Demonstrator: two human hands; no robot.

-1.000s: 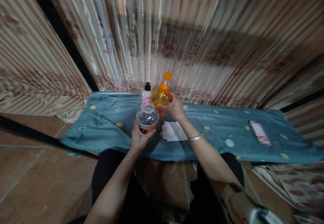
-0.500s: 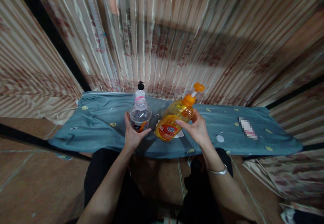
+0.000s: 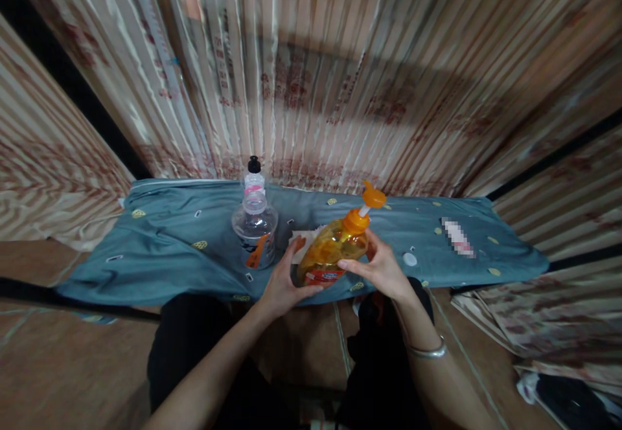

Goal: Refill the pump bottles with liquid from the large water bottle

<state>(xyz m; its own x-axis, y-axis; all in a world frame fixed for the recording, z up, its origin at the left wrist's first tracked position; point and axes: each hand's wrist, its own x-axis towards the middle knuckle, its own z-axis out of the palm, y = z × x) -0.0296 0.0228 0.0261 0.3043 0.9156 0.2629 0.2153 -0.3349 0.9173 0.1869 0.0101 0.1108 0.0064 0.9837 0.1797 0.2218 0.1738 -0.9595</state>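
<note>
A pump bottle of orange dish soap (image 3: 333, 248) is tilted in front of me, its orange pump head leaning up to the right. My right hand (image 3: 381, 265) grips its upper body, thumb across the front. Around its lower end, my left hand (image 3: 286, 281) is curled with thumb and fingers against the base. To the left stands a clear, capless plastic bottle (image 3: 256, 236) with an orange and black label, apart from both hands. Behind that is a bottle with a black cap (image 3: 253, 166), partly hidden. White tissue (image 3: 301, 245) lies behind my left fingers.
The bottles stand on a bench covered in blue-green cloth (image 3: 170, 242). A white bottle cap (image 3: 409, 259) and a blurred-out rectangular object (image 3: 457, 237) lie to the right. Striped curtains (image 3: 301, 93) hang behind, with dark metal bars at both sides.
My left hand has let go of the clear bottle and moved right to the soap bottle's base. The soap bottle has come slightly lower, and the view has shifted a little.
</note>
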